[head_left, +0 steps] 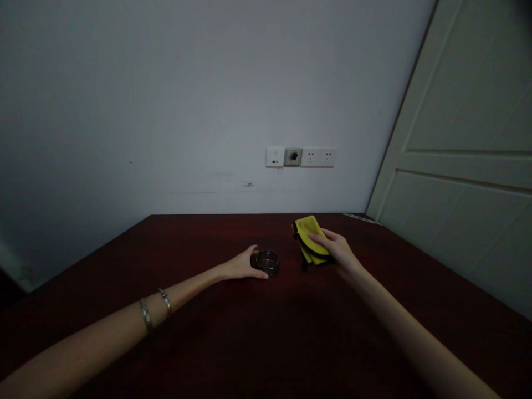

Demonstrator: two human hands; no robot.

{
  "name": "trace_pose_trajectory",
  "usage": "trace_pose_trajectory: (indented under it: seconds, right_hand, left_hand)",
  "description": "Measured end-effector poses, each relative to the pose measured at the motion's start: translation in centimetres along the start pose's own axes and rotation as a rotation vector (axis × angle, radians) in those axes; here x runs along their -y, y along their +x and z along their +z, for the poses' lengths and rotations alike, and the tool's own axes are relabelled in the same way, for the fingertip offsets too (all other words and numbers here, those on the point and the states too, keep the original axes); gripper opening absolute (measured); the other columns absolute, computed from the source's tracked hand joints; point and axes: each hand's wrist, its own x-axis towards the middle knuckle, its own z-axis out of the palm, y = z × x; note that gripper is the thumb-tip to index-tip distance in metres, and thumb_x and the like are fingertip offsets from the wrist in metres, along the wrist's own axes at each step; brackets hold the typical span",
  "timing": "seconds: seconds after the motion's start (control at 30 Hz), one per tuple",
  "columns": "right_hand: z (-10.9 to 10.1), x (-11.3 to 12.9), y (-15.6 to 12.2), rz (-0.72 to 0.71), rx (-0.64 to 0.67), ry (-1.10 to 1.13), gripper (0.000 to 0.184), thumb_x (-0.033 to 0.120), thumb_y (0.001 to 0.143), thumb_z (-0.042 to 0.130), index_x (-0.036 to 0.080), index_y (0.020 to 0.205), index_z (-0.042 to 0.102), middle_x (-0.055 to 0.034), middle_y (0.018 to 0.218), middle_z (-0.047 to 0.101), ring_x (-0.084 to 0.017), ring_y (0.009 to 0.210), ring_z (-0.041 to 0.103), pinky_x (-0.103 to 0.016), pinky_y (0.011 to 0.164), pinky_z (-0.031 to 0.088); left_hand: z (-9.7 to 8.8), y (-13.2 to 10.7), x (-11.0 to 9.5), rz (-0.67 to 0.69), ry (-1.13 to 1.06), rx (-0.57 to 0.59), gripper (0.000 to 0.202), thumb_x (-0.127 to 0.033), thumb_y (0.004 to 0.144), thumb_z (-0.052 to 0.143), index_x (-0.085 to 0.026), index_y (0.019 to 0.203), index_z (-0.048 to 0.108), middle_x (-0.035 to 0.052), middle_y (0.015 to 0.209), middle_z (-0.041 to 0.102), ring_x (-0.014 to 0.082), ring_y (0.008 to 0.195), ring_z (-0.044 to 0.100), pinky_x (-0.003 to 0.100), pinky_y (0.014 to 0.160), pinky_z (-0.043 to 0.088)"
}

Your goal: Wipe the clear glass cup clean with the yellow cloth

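Observation:
A small round glass dish [268, 260] sits on the dark red table [208, 321] near the middle. My left hand [243, 265] cups its left side, thumb and fingers curved round the rim. A folded yellow cloth with dark edging [310, 238] lies just to the right of the dish. My right hand [337, 249] rests on the cloth's right half, fingers closed over it. Two thin bracelets circle my left forearm [155, 309].
The table butts against a white wall with a row of sockets [300, 157]. A pale panelled door [465, 183] stands along the table's right side. A thin flat object [361, 218] lies at the table's far right corner.

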Motion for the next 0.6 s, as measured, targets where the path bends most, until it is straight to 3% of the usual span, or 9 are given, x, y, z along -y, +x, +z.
trace_pose_trajectory:
  seconds: [0.1, 0.2, 0.33, 0.6]
  right_hand:
    - [-0.3, -0.7, 0.3, 0.068, -0.025, 0.076, 0.021, 0.026, 0.065, 0.073, 0.016, 0.083, 0.069, -0.0059, 0.071, 0.073, -0.017, 0.054, 0.066, -0.025, 0.047, 0.053]
    - [-0.2, -1.2, 0.5, 0.133, -0.042, 0.127, 0.011, 0.023, 0.070, 0.067, 0.014, 0.076, 0.067, -0.0086, 0.068, 0.072, -0.017, 0.052, 0.065, -0.026, 0.044, 0.052]
    - [0.0, -1.4, 0.6, 0.174, -0.034, 0.149, 0.010, 0.021, 0.074, 0.060, 0.013, 0.074, 0.066, -0.0099, 0.072, 0.072, -0.017, 0.054, 0.065, -0.026, 0.046, 0.052]
    - [0.3, -1.0, 0.9, 0.043, -0.035, -0.018, 0.014, 0.023, 0.068, 0.064, 0.014, 0.080, 0.063, -0.0086, 0.070, 0.071, -0.018, 0.057, 0.066, -0.027, 0.051, 0.053]
  left_hand:
    - [1.2, -0.2, 0.4, 0.045, 0.057, -0.021, 0.101, -0.038, 0.041, 0.086, -0.012, 0.131, 0.046, 0.0212, 0.130, 0.053, 0.0331, 0.120, 0.051, 0.043, 0.105, 0.037]
    - [2.4, 0.0, 0.8, 0.046, 0.113, -0.112, 0.101, -0.042, 0.040, 0.086, -0.011, 0.128, 0.047, 0.0214, 0.128, 0.054, 0.0345, 0.119, 0.051, 0.044, 0.103, 0.037]
    - [3.4, 0.1, 1.6, 0.068, 0.151, -0.230, 0.100, -0.045, 0.039, 0.085, -0.013, 0.126, 0.048, 0.0202, 0.128, 0.054, 0.0352, 0.120, 0.050, 0.044, 0.103, 0.037]
    - [3.3, -0.1, 1.7, 0.062, 0.142, -0.224, 0.074, -0.046, 0.046, 0.082, -0.016, 0.110, 0.059, 0.0131, 0.108, 0.067, 0.0311, 0.103, 0.062, 0.040, 0.090, 0.046]
